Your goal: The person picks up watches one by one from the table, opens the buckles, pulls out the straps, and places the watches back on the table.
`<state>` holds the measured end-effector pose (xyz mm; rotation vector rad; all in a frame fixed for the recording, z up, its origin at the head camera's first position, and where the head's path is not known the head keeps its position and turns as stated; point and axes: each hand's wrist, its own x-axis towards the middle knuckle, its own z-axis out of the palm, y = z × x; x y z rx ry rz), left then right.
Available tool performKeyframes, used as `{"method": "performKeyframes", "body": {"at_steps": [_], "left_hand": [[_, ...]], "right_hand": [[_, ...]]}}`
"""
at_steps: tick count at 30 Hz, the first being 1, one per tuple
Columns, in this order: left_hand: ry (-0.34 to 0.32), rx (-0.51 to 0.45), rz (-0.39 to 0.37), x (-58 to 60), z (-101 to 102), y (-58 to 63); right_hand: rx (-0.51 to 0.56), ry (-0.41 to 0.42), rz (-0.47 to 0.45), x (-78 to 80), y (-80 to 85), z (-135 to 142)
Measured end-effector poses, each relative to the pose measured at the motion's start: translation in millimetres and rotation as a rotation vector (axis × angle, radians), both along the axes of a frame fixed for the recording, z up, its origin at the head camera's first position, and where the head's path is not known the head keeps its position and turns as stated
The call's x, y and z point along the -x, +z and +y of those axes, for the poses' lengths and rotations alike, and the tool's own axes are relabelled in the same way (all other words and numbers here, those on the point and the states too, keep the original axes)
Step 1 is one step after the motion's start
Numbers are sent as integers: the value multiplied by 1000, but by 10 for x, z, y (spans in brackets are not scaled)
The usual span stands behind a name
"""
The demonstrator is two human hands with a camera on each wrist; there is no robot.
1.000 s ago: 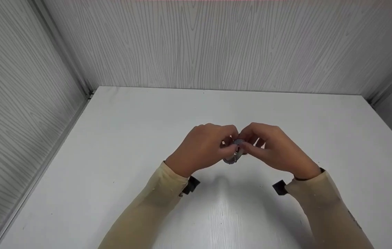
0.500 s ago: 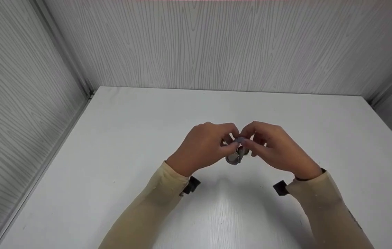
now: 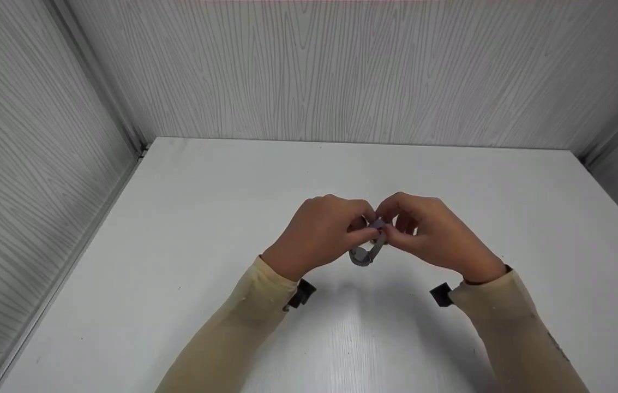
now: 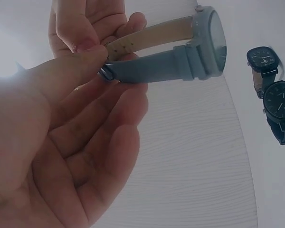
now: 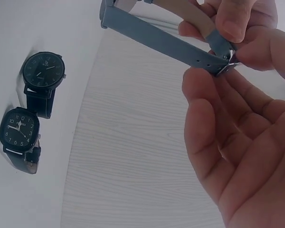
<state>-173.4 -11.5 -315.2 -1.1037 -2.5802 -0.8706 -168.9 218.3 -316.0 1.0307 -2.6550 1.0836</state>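
A wristwatch (image 3: 361, 256) with a blue-grey strap hangs in the air between the hands, its case lowest in the head view. My left hand (image 3: 317, 234) pinches the strap (image 4: 152, 67) near its metal buckle, thumb on top and fingers beneath. From the other side, my right hand (image 3: 431, 232) pinches the same end by the buckle (image 5: 229, 62). The two strap ends meet there in a loop, with small holes and a tan lining showing. Whether the buckle's pin is through a hole I cannot tell.
Two dark watches, one round (image 5: 42, 70) and one squarish (image 5: 20, 129), lie side by side on a white surface in both wrist views. A white table (image 3: 221, 185) spreads under the hands, with wood-grain panels (image 3: 309, 71) behind and at the sides.
The watch case dipped right half a second ago and has swung back down and left. Both hands keep their pinch by the buckle, with small shifts of the fingers.
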Motion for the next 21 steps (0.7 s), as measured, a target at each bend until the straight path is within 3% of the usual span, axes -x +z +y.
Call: {"method": "performKeyframes", "body": {"at_steps": [7,21], "left_hand": [[4,32,45,4,6,-32],[-4,44,52,18,3,-47]], "right_hand": [[-84,-30,9,4,-4,1],[-113,-45,68,8,-31,-2]]}}
